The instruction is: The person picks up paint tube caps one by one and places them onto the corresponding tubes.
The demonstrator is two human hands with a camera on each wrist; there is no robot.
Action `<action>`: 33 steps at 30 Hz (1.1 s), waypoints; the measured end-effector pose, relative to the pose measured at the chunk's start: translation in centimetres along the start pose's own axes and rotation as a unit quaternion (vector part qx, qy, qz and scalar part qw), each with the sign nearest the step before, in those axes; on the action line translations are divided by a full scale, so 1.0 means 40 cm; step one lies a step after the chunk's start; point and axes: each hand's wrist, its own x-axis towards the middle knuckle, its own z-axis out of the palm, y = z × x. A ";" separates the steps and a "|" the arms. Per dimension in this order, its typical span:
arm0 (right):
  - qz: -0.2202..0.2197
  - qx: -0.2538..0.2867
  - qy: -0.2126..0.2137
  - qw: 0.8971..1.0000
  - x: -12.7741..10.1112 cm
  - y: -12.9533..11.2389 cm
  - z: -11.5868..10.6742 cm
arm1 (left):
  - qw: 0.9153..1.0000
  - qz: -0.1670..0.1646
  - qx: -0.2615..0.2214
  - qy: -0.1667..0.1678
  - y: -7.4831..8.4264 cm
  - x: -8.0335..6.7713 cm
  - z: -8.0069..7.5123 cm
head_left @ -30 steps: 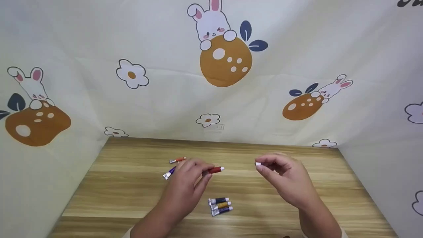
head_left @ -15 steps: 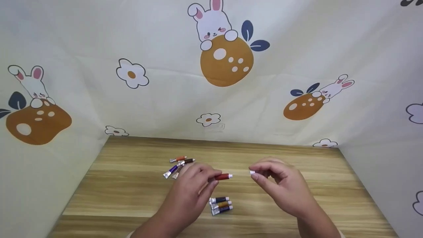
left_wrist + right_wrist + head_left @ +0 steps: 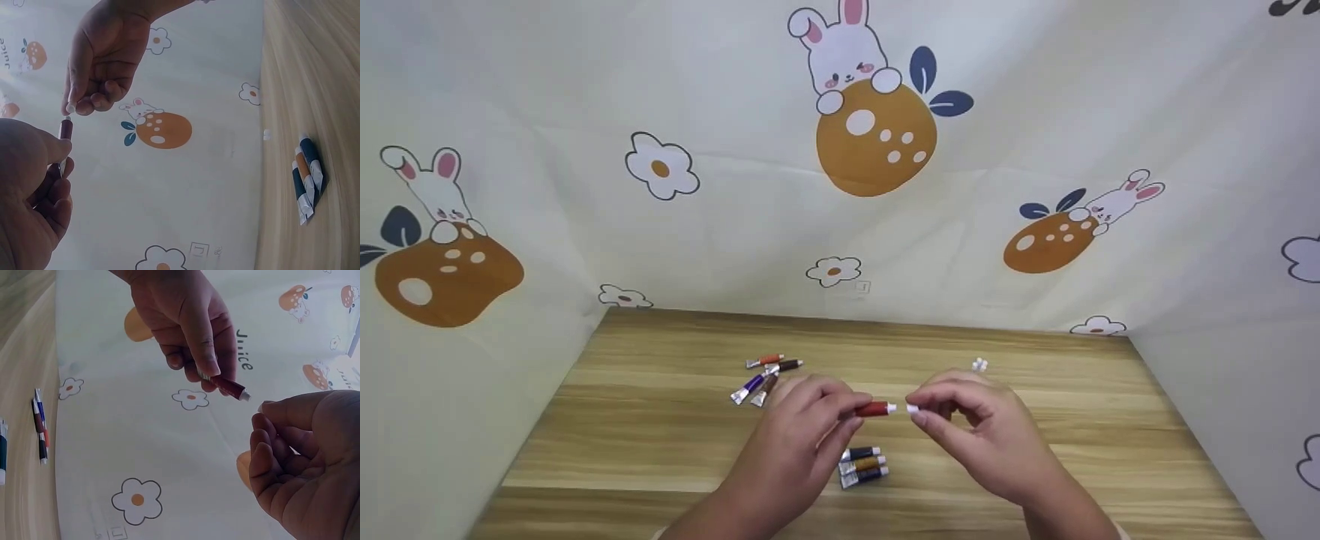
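Note:
My left hand [image 3: 802,431] pinches a small red paint tube [image 3: 874,409] between thumb and fingers, its white nozzle facing right. Opposite it, my right hand [image 3: 990,435] holds a small white cap [image 3: 913,409] at its fingertips, a short gap from the nozzle. In the right wrist view the dark red tube [image 3: 232,388] slants from the left hand, and the cap [image 3: 262,406] shows only partly between the right thumb and finger. Both hands are raised above the wooden table [image 3: 660,450].
Three capped tubes [image 3: 864,466] lie side by side near the front. Farther back on the left lie several uncapped tubes [image 3: 765,379] in orange, brown and purple. A small cluster of white caps [image 3: 979,364] sits behind the right hand. A printed cloth [image 3: 735,225] surrounds the table.
Both hands have come toward each other, the red tube moving right and the cap moving left and closer to the camera. The white caps at the back have come into sight.

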 end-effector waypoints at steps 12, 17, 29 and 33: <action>-0.012 0.004 -0.003 1.000 -0.002 -0.002 0.011 | 1.000 0.022 0.009 0.012 0.006 -0.001 -0.004; -0.021 0.004 -0.009 1.000 -0.004 0.001 0.014 | 1.000 0.020 0.003 0.007 0.008 -0.004 -0.002; 0.009 -0.065 0.001 0.998 -0.006 -0.005 0.017 | 1.000 0.021 0.005 0.002 0.010 -0.005 -0.004; 0.036 -0.078 -0.003 0.996 -0.006 -0.006 0.017 | 1.000 0.025 0.003 0.004 0.009 -0.007 -0.002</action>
